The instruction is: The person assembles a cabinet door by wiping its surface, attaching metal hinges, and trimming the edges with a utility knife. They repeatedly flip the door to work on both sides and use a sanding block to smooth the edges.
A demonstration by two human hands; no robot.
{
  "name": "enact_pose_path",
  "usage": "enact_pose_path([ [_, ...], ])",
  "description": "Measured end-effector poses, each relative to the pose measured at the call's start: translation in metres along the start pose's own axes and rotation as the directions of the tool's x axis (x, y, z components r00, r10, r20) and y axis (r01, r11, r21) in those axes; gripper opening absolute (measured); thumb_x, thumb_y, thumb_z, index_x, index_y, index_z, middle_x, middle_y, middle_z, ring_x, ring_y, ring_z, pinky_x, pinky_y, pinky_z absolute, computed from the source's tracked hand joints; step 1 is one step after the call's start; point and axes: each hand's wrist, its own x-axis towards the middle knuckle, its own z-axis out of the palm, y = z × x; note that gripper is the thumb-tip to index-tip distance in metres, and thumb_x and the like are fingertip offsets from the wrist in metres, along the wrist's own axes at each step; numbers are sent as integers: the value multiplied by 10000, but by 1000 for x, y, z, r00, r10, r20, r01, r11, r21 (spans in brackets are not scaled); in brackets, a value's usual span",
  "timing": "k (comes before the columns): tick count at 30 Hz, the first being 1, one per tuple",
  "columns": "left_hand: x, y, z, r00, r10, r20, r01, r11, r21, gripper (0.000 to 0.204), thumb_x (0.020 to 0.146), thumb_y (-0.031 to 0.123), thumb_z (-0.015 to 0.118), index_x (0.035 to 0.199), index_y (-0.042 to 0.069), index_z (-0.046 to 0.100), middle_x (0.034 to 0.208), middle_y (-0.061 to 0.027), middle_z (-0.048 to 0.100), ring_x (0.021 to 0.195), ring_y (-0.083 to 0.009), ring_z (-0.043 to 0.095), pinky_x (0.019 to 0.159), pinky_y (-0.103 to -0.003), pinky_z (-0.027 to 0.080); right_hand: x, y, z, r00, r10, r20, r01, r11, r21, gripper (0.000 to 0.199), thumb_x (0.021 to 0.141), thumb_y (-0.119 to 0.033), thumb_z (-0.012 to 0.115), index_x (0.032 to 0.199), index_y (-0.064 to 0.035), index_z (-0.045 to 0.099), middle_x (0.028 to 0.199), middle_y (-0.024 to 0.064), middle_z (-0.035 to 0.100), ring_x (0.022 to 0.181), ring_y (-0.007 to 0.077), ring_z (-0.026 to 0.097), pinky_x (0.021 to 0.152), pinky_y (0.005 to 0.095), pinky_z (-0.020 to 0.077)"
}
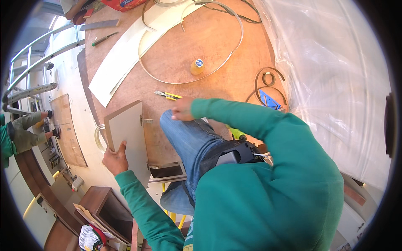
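Here, a person in a green top kneels on the round wooden tabletop point(217, 37) over a small grey panel point(127, 129).
The left hand point(115, 159) is closed around the panel's lower edge, fingers beneath, thumb on top. The right hand point(183, 109) rests curled on the raised knee in blue jeans, just beside a yellow utility knife point(167, 96); I cannot tell whether it grips anything. A yellow glue bottle point(197, 67) stands further off, inside a loop of edge banding point(234, 46).

The panel point(127, 131) lies at the table's point(184, 50) near edge, left of the knee point(184, 129), with the cutter point(167, 95) just behind and the bottle point(197, 67) farther back.
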Motion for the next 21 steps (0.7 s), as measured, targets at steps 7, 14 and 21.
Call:
enact_pose_path([
  [7, -109, -31, -105, 972, 0, -233, -94, 917, -389, 334, 898, 156, 909, 1069, -91, 763, 948, -104, 804, 830, -152, 713, 811, -315, 575, -223, 54, -29, 858, 513, -34, -376, 670, 640, 674, 1074, -592, 619, 659, -64, 677, 704, 80, 717, 822, 178, 757, 772, 333, 565],
  [14, -241, -75, -157, 767, -247, -593, -373, 580, -724, 299, 895, 118, 910, 1055, -88, 765, 975, -85, 791, 854, -132, 704, 810, -285, 567, -351, 69, 42, 649, 760, 45, -692, 614, -379, 571, 1078, -526, 539, 927, -50, 817, 911, 185, 785, 812, 335, 764, 814, 447, 606],
  [21, -248, -87, -108, 756, -364, -544, -372, 446, -814, 339, 887, 113, 917, 1125, -83, 776, 1076, -118, 800, 929, -161, 721, 873, -314, 574, -456, -12, 135, 636, 730, -250, -748, 663, 32, 437, 989, -448, 665, 1035, -36, 804, 963, 184, 803, 908, 310, 777, 860, 460, 583],
])
